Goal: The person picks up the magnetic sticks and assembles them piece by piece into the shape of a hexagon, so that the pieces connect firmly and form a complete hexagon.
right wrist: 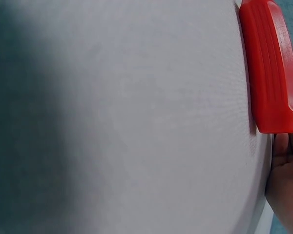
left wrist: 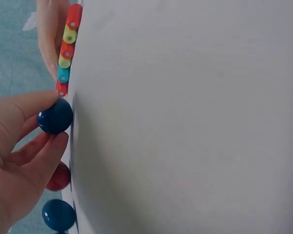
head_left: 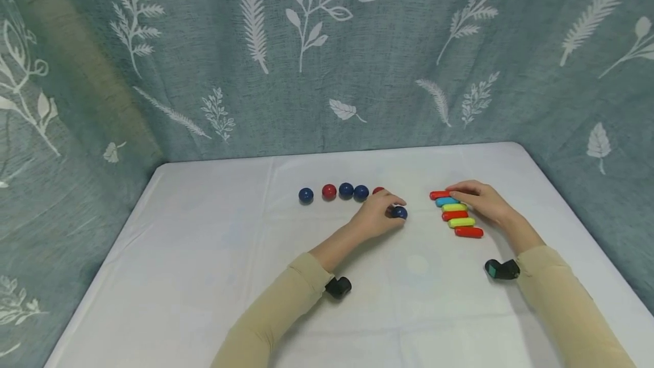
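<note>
My left hand holds a glossy dark blue ball between thumb and fingers, close over the white cloth. In the left wrist view this ball sits between the fingertips, with a red ball partly behind the fingers. On the right, my right hand pinches the right end of the farthest red plastic stick. Beside it lies a blue stick, then yellow-green and red ones in a slanting row. The nearest red stick hides most of the right hand in the right wrist view.
Left of the held ball runs a row of balls: a blue ball, a red ball, two more blue ones and a red one half hidden by the left hand. Black wrist cameras hang below both sleeves. A leaf-patterned curtain stands behind the table.
</note>
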Demonstrator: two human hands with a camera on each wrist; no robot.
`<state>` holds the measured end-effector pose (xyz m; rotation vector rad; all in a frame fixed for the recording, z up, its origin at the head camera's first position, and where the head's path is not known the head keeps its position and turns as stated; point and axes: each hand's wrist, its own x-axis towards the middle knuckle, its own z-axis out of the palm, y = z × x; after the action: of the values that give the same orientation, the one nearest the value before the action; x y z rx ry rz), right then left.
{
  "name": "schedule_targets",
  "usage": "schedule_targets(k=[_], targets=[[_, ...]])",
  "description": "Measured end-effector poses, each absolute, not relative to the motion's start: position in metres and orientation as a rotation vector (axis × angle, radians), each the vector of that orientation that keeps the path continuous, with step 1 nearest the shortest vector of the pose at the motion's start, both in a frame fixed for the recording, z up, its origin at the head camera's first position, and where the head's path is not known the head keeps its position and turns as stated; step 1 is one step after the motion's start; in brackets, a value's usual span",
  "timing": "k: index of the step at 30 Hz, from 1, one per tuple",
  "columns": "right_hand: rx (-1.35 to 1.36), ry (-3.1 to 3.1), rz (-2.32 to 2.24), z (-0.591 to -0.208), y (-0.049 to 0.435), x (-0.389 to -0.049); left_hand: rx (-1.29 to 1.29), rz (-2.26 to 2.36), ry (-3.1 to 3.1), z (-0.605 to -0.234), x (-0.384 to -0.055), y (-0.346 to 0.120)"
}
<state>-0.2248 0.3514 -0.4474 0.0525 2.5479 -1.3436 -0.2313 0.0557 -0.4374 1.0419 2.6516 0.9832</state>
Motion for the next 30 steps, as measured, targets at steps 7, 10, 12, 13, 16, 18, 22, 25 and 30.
schedule_targets(k=[7,10,12,13,16,18,22,25,30], targets=[[0.049,2.55,-1.323,-0.448,0.352,-0.224,0.98,1.1,2.568,-0.439,-0.222,0.033],[0.051,2.546,-1.325,-0.447,0.352,-0.223,0.953,1.115,2.553,-0.438,-0.216,0.023],[0.05,2.533,-1.33,-0.446,0.352,-0.223,0.949,1.109,2.558,-0.438,-0.212,0.016],[0.05,2.524,-1.334,-0.445,0.352,-0.223,0.953,1.102,2.566,-0.438,-0.209,0.012],[0.045,2.504,-1.341,-0.443,0.353,-0.222,0.938,1.093,2.583,-0.438,-0.202,0.0],[0.037,2.493,-1.344,-0.443,0.352,-0.223,0.908,1.098,2.591,-0.437,-0.196,-0.01],[0.043,2.492,-1.322,-0.441,0.351,-0.222,0.858,1.142,2.586,-0.436,-0.184,-0.027],[0.046,2.495,-1.313,-0.44,0.351,-0.221,0.849,1.178,2.592,-0.435,-0.177,-0.038],[0.034,2.495,-1.311,-0.439,0.35,-0.22,0.799,1.234,2.593,-0.436,-0.165,-0.056]])
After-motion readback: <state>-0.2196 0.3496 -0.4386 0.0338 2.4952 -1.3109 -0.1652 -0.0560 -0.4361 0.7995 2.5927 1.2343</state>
